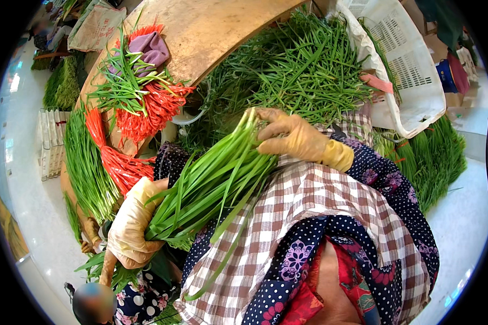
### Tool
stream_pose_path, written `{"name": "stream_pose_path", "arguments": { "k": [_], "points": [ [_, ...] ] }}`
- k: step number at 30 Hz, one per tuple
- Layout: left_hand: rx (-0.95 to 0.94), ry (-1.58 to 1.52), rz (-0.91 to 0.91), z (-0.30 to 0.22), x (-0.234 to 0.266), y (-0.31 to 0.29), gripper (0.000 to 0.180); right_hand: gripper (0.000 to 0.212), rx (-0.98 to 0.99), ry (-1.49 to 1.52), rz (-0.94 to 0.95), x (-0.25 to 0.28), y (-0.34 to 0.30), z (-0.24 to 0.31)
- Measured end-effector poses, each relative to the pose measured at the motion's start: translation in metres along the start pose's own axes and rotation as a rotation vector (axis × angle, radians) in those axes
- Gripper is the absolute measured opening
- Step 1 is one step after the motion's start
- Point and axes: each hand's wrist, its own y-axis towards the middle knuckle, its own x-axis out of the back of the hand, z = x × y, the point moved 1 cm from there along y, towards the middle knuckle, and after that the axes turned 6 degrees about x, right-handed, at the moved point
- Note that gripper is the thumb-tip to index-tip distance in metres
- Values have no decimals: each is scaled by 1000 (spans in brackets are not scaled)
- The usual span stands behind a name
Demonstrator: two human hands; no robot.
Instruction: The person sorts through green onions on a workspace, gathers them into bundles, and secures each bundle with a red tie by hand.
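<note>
A loose bunch of green garlic chives [214,179] lies slantwise in front of the checked apron, pale stem ends up and to the right. My right hand [295,138], in a yellow rubber glove, closes its fingers at the stem ends. At the leafy lower end, my left hand [133,222] in a cream glove is wrapped round the leaves; part of its grip is hidden behind them. Left of the bunch hang red plastic ties [122,168]. More red ties [149,111] lie on the wooden table, with loose chives and a purple cloth [149,51] over them.
A large heap of loose chives [309,65] lies ahead, beside a white plastic basket [412,59]. Long chives [87,168] line the left of the curved wooden table [217,32]. Tied bundles [428,162] stand at right. Another person [141,298] is at lower left.
</note>
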Motion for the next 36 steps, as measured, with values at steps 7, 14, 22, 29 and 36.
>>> {"name": "stream_pose_path", "arguments": {
  "k": [7,14,22,29,36],
  "points": [
    [-24,-100,-14,22,7,-22,54,22,-20,-7,-202,16,-17,-13],
    [-41,-89,-3,21,-1,-20,53,26,243,-801,-400,56,-34,-9],
    [-68,-113,5,7,1,-21,52,17,520,-785,-134,23,1,-1],
    [-55,-105,-12,30,7,-16,51,5,453,-744,-420,47,-15,-10],
    [-68,-118,-24,-16,-11,-28,50,36,366,-928,-275,59,-23,16]
  ]
}}
